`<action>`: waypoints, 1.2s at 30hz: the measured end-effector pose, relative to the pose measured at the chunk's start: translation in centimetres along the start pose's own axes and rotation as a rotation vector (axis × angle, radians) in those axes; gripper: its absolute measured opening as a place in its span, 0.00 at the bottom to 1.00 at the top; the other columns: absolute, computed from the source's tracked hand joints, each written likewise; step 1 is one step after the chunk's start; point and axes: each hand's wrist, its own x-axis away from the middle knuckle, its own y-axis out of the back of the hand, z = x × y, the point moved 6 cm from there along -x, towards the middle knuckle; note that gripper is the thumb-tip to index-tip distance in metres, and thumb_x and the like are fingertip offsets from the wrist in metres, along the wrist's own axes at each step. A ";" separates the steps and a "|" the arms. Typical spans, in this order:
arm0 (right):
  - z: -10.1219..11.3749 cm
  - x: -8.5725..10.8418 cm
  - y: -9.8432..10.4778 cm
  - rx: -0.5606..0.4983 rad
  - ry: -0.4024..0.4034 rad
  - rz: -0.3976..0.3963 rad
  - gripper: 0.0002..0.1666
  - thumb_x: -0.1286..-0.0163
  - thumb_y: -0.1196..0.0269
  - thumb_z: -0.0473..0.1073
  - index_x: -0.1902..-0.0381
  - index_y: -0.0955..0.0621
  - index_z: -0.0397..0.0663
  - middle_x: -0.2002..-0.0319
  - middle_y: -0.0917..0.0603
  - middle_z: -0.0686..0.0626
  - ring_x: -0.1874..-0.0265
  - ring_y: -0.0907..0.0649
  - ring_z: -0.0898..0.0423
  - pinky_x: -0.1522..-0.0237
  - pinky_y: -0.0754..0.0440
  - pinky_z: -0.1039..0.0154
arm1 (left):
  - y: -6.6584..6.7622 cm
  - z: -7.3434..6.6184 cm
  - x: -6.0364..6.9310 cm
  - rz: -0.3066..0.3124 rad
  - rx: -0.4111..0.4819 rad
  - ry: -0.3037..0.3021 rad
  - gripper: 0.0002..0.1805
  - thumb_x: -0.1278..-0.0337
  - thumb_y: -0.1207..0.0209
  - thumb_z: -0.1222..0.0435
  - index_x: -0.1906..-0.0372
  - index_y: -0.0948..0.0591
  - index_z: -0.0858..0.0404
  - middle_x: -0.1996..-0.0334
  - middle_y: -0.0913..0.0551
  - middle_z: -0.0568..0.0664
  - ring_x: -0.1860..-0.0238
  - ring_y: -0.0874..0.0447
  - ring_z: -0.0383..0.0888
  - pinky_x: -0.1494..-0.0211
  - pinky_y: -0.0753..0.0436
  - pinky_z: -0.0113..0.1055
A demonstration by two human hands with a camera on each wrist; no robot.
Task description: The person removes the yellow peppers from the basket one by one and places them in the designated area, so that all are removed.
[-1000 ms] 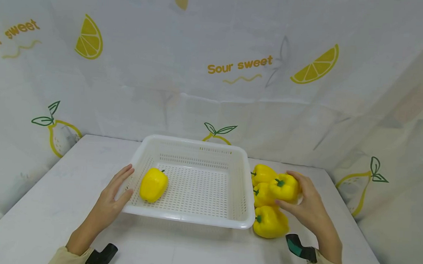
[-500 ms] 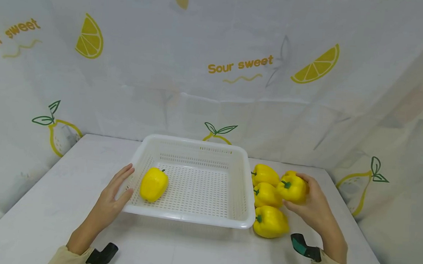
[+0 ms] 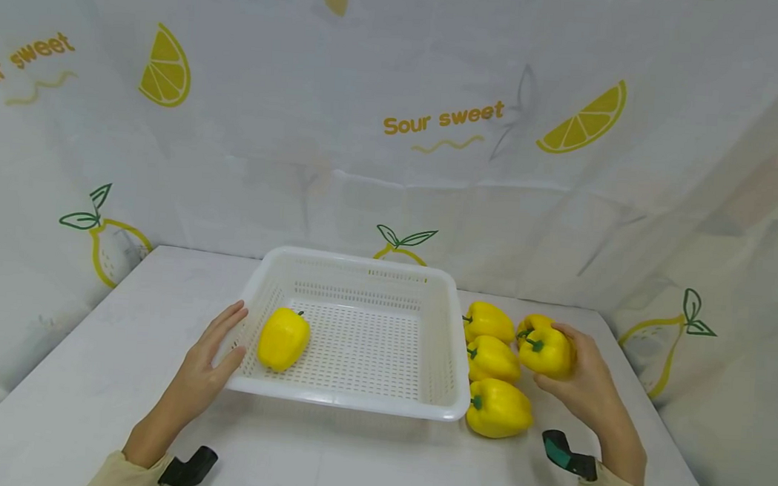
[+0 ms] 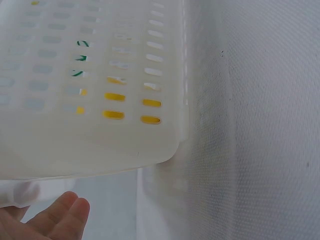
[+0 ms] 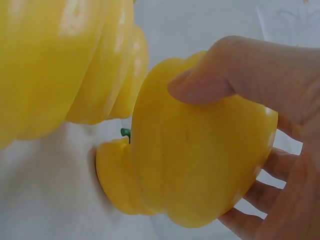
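My right hand [image 3: 591,382] grips a yellow bell pepper [image 3: 547,352] to the right of the basket. In the right wrist view, the thumb presses the near side of that pepper [image 5: 195,155] and the fingers curl behind it. Another bell pepper [image 3: 533,323] sits just behind it, partly covered. Fairly straight fingers of my left hand [image 3: 197,369] lie at the left rim of a white perforated plastic basket [image 3: 346,399]. One bell pepper [image 3: 283,340] with a green stem rests inside, near the basket's left wall. The left wrist view shows the basket's outer wall [image 4: 90,145] and fingertips by its rim.
Three bell peppers form a column along the basket's right side: a far one [image 3: 489,322], a middle one [image 3: 492,359] and a near one [image 3: 499,409]. A white cloth covers the table [image 3: 349,463]. Behind it hangs a lemon-print curtain [image 3: 267,161].
My right hand has carried its pepper rightward, away from the column beside the basket. The pepper behind it has come into view. My left hand and the basket stay in place.
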 end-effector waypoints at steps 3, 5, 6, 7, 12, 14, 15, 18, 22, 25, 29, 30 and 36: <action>-0.3 0.0 0.0 0.005 0.010 -0.004 0.52 0.47 0.29 0.32 0.29 0.42 0.29 0.35 0.37 0.24 0.40 0.33 0.29 0.42 0.33 0.27 | 0.0 0.0 0.0 0.002 -0.002 0.003 0.30 0.33 0.48 0.70 0.27 0.36 0.66 0.23 0.43 0.60 0.25 0.46 0.67 0.37 0.54 0.04; -0.6 0.0 0.0 0.013 0.013 -0.001 0.52 0.47 0.28 0.33 0.29 0.41 0.29 0.35 0.38 0.24 0.39 0.34 0.28 0.41 0.34 0.27 | 0.0 0.0 0.1 0.004 -0.002 0.008 0.30 0.33 0.48 0.70 0.27 0.36 0.66 0.23 0.43 0.60 0.25 0.46 0.67 0.37 0.54 0.04; -0.8 0.0 0.0 0.017 0.015 0.000 0.51 0.47 0.28 0.33 0.29 0.41 0.29 0.35 0.38 0.24 0.39 0.35 0.28 0.41 0.34 0.27 | 0.0 0.0 0.1 0.005 -0.004 0.010 0.30 0.32 0.48 0.69 0.27 0.36 0.66 0.23 0.43 0.60 0.25 0.46 0.67 0.37 0.54 0.04; -1.0 0.0 0.0 0.021 0.012 0.005 0.52 0.47 0.28 0.33 0.29 0.41 0.28 0.35 0.38 0.23 0.39 0.35 0.28 0.41 0.35 0.27 | 0.0 0.1 0.1 0.005 -0.006 0.012 0.30 0.32 0.48 0.69 0.26 0.36 0.65 0.23 0.43 0.60 0.25 0.46 0.66 0.37 0.54 0.04; -1.7 0.0 0.0 0.044 0.001 0.025 0.52 0.47 0.28 0.33 0.29 0.42 0.27 0.35 0.38 0.22 0.39 0.35 0.27 0.41 0.35 0.27 | 0.0 0.1 0.1 0.003 -0.013 0.022 0.30 0.33 0.48 0.69 0.26 0.36 0.65 0.23 0.43 0.59 0.25 0.47 0.65 0.36 0.54 0.05; -1.9 -0.1 0.0 0.049 -0.004 0.035 0.52 0.47 0.29 0.33 0.29 0.42 0.27 0.35 0.39 0.22 0.39 0.36 0.27 0.41 0.36 0.27 | 0.0 0.1 0.1 0.002 -0.012 0.022 0.30 0.33 0.48 0.69 0.26 0.36 0.65 0.23 0.43 0.59 0.25 0.46 0.65 0.36 0.54 0.05; -1.9 -0.1 0.0 0.051 -0.005 0.036 0.52 0.47 0.29 0.33 0.29 0.42 0.27 0.35 0.39 0.22 0.39 0.36 0.27 0.41 0.36 0.27 | 0.0 0.1 0.1 0.003 -0.011 0.021 0.30 0.33 0.48 0.69 0.26 0.36 0.65 0.23 0.43 0.59 0.25 0.46 0.65 0.36 0.54 0.05; -2.2 0.0 -0.1 0.052 -0.016 0.051 0.51 0.47 0.30 0.32 0.29 0.42 0.27 0.35 0.39 0.22 0.39 0.36 0.27 0.41 0.36 0.27 | 0.0 0.1 0.0 0.004 0.000 0.017 0.30 0.33 0.48 0.69 0.26 0.36 0.64 0.23 0.43 0.59 0.24 0.46 0.66 0.33 0.54 0.07; -2.7 -0.1 -0.4 0.055 -0.020 0.072 0.51 0.47 0.30 0.33 0.29 0.42 0.28 0.35 0.39 0.22 0.38 0.36 0.26 0.40 0.37 0.26 | 0.1 0.0 -0.1 0.006 0.009 0.016 0.30 0.33 0.48 0.69 0.26 0.36 0.64 0.23 0.43 0.58 0.24 0.46 0.65 0.32 0.53 0.07; -2.9 0.0 -0.5 0.055 -0.004 0.072 0.50 0.47 0.29 0.35 0.30 0.40 0.28 0.35 0.37 0.22 0.38 0.36 0.26 0.40 0.37 0.27 | 0.1 0.0 -0.1 0.007 0.006 0.017 0.30 0.33 0.47 0.69 0.27 0.36 0.64 0.23 0.43 0.58 0.24 0.46 0.65 0.34 0.54 0.06; -3.3 0.1 -0.8 0.051 -0.004 0.073 0.49 0.46 0.27 0.39 0.31 0.37 0.29 0.36 0.35 0.23 0.38 0.35 0.27 0.40 0.38 0.28 | 0.0 0.0 -0.1 0.007 0.006 0.017 0.31 0.34 0.47 0.69 0.27 0.36 0.64 0.23 0.43 0.59 0.24 0.46 0.65 0.35 0.54 0.05; -3.4 0.2 -0.8 0.052 -0.012 0.080 0.49 0.46 0.27 0.39 0.31 0.37 0.30 0.36 0.36 0.23 0.38 0.36 0.27 0.40 0.38 0.27 | 0.0 0.0 -0.1 0.007 0.006 0.017 0.31 0.33 0.47 0.69 0.27 0.36 0.64 0.23 0.43 0.58 0.24 0.46 0.65 0.35 0.54 0.06; -4.1 0.2 -1.4 0.065 -0.062 0.130 0.49 0.46 0.31 0.35 0.29 0.39 0.33 0.37 0.40 0.20 0.40 0.37 0.25 0.43 0.38 0.24 | 0.0 0.0 -0.1 0.001 0.000 0.012 0.30 0.34 0.47 0.70 0.27 0.35 0.65 0.23 0.43 0.59 0.25 0.45 0.66 0.33 0.53 0.07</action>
